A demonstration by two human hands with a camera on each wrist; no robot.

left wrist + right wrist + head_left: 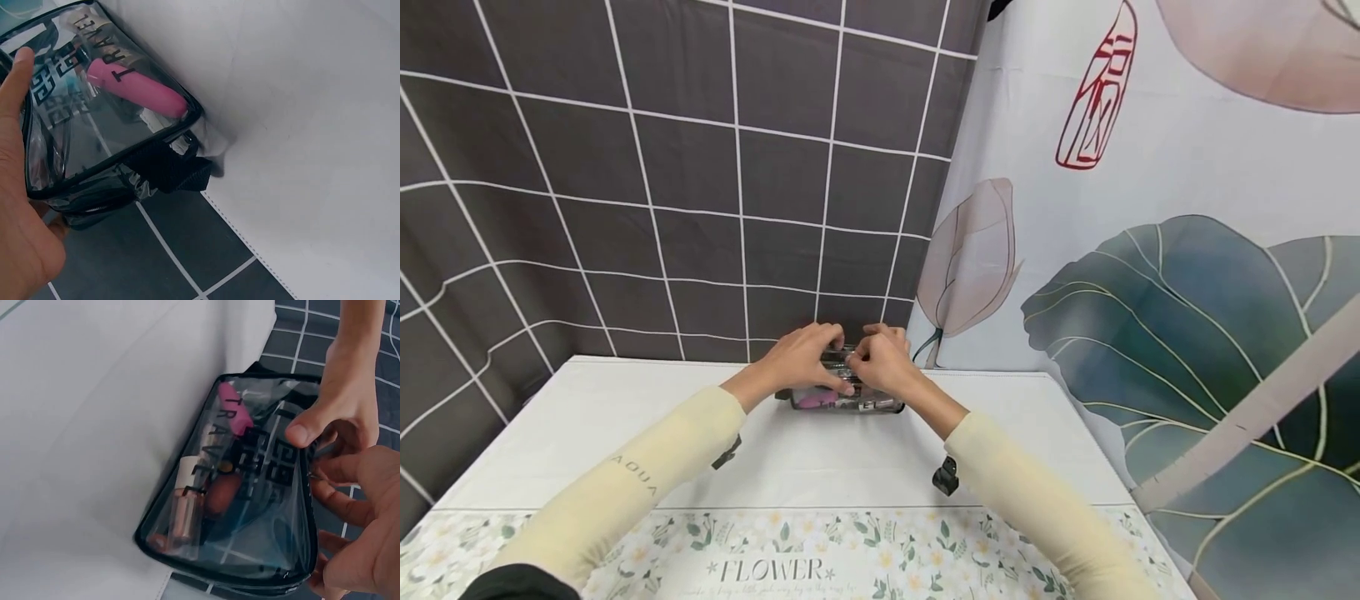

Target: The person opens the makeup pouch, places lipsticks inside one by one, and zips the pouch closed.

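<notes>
A clear cosmetic bag (805,403) with black trim and "TRAVEL" lettering stands near the back edge of the table. Through its front show a pink tube-shaped item (140,92) and a small bottle with a white cap (185,506). My left hand (805,354) grips the bag's upper edge, thumb on the clear front and fingers behind. Beside it, my right hand (886,360) has its fingers curled at the same top edge, thumb and forefinger pinching there. What exactly they pinch is mostly hidden; the zipper itself is not plainly seen.
The white table (647,417) carries a floral cloth strip (775,542) along its near side. Behind the bag hangs a dark gridded curtain (685,167). A leaf-patterned white curtain (1000,317) hangs at the right. A black strap (172,165) sticks out from the bag's side.
</notes>
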